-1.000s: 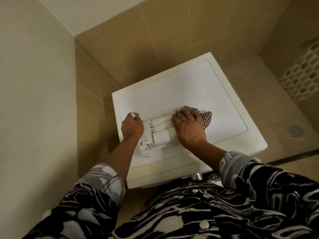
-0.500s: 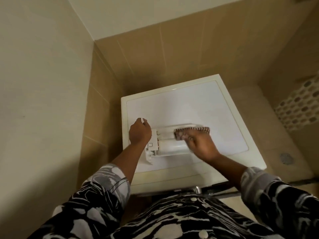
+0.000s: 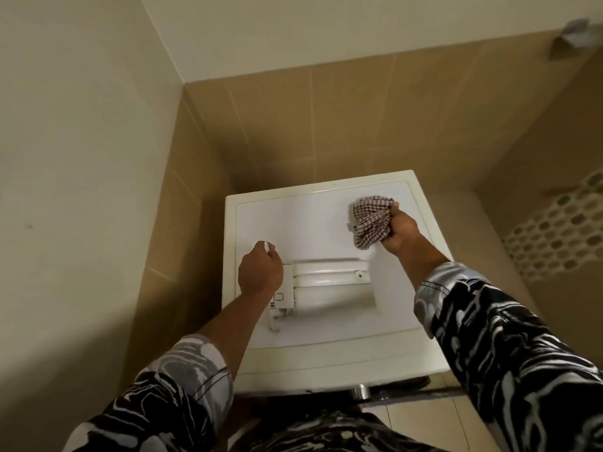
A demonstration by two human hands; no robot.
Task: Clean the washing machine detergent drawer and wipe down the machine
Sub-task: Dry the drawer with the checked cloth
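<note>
Detergent drawer (image 3: pixel 329 285) lies flat on washing machine top (image 3: pixel 293 223), running rightward from under the left hold. Left hand (image 3: pixel 260 272): fingers curled, hand set on the drawer's left end, small white piece (image 3: pixel 265 246) pinched at the fingertips and poking out on the far side of the fist. Right hand (image 3: pixel 399 228): fist closed round bunched checked cloth (image 3: pixel 372 220), which spills out left of the grip and touches the lid. This grip sits beyond and right of the drawer, apart from it.

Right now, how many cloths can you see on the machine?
1: the checked cloth, bunched in the right hand at the far right of the machine top. The small white thing in the left hand is unclear.
</note>
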